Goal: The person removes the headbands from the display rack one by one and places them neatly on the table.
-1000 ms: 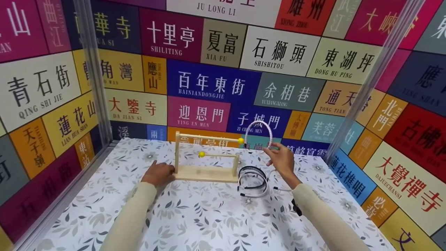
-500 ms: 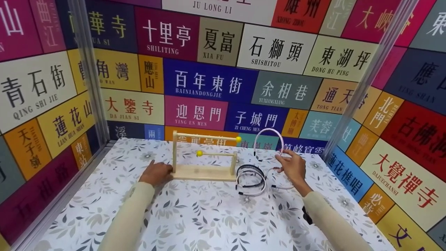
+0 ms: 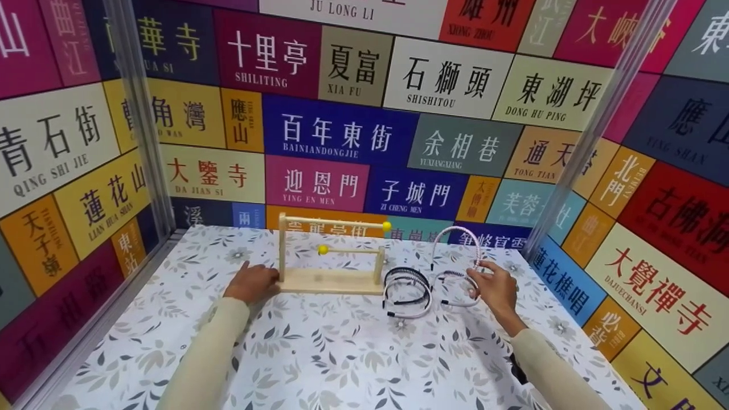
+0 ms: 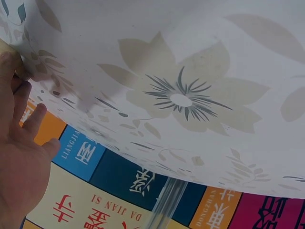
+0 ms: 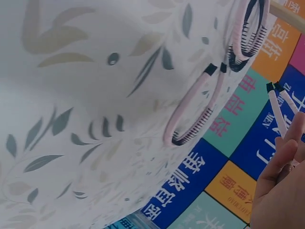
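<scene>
A wooden stand (image 3: 333, 281) has two level rods, each tipped with a yellow ball. My left hand (image 3: 253, 283) holds the left end of its base; the left wrist view has this hand (image 4: 21, 157) at the left edge, mostly cutting off the stand. On the other side, my right hand (image 3: 494, 287) pinches a pale pink headband (image 3: 457, 228) by one side, its arc upright above the table. The black-tipped ends of that headband (image 5: 276, 107) show past the fingers in the right wrist view. Another pale pink headband (image 5: 190, 102) lies on the table beside that hand.
Several overlapping headbands (image 3: 411, 316), pale and black, lie just right of the stand. The table wears a white cloth (image 3: 319, 359) with a grey leaf print. Walls of coloured sign panels (image 3: 342, 131) rise behind and at both sides.
My right hand has moved right and lower with the headband, away from the stand's rods. The left hand stays at the base. The view has shifted slightly.
</scene>
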